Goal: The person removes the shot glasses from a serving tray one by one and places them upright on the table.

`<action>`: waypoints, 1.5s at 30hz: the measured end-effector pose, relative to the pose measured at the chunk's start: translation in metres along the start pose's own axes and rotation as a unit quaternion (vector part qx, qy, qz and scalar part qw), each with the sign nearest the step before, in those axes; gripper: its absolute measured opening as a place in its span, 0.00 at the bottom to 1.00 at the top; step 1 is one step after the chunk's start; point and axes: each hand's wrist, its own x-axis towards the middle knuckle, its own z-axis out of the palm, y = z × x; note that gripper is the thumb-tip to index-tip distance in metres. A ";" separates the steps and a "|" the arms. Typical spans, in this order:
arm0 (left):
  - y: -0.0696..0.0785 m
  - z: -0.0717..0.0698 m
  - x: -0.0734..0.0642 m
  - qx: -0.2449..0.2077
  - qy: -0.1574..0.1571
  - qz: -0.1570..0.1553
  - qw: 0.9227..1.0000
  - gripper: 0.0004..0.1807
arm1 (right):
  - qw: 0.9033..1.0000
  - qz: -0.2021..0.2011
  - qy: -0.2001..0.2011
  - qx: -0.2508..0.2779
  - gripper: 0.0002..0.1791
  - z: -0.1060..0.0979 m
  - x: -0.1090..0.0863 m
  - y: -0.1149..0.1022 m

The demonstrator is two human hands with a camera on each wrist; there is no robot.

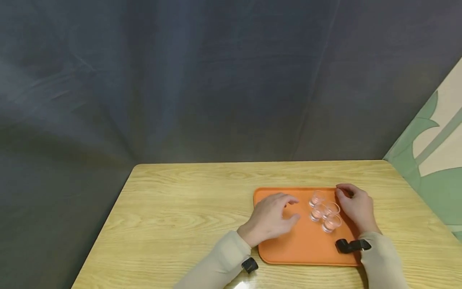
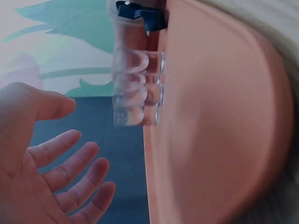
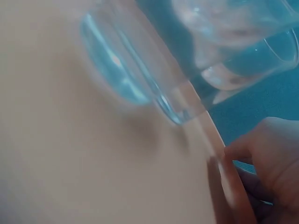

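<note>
An orange tray (image 1: pixel 288 251) lies on the table, and several small clear glasses (image 1: pixel 330 224) stand upright in a tight cluster on its right half. My left hand (image 1: pixel 270 218) hovers over the tray's left part, thumb and fingers spread in a loose curve towards the glasses and apart from them. Nothing is between those fingers in the left wrist view. At the tray's far right corner, my right hand (image 1: pixel 358 206) grips the rim, the thumb meeting its edge in the right wrist view. A glass (image 3: pixel 135 65) looms close to that camera.
The wood-grain table (image 1: pixel 173 216) extends left of the tray. A dark curtain (image 1: pixel 231 80) hangs behind and along the left side. A green and cream patterned panel (image 1: pixel 440 188) borders the right. Black straps with small devices (image 1: pixel 348 245) sit on both wrists.
</note>
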 end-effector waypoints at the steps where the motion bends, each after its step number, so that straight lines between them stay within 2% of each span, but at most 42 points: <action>1: 0.002 0.003 0.002 0.006 -0.003 -0.001 1.000 0.21 | 1.000 0.000 0.000 0.001 0.21 0.001 0.000 -0.001; 5: 0.007 0.013 0.013 0.033 -0.011 -0.001 0.999 0.21 | 1.000 0.001 0.000 0.001 0.21 0.005 0.001 -0.003; 14: 0.017 0.033 0.038 0.057 -0.013 0.002 0.998 0.21 | 1.000 0.004 0.000 0.001 0.20 0.007 0.002 -0.007; 23: 0.022 0.047 0.052 0.108 -0.010 0.007 0.994 0.21 | 1.000 0.007 0.006 -0.004 0.20 0.008 0.001 -0.003; 32: 0.024 0.047 0.054 0.117 -0.020 0.009 0.993 0.22 | 1.000 -0.007 0.013 0.000 0.20 0.005 0.003 -0.004; 38: 0.024 0.048 0.054 0.103 -0.024 0.002 0.994 0.22 | 1.000 0.010 0.003 -0.002 0.21 0.003 0.002 -0.005; 43: 0.022 0.048 0.050 0.104 -0.022 0.003 0.994 0.15 | 1.000 0.019 -0.002 -0.001 0.22 0.002 0.001 -0.002; 45: 0.020 0.046 0.046 0.091 -0.020 0.005 0.996 0.13 | 1.000 0.022 -0.004 -0.002 0.22 0.002 0.000 -0.001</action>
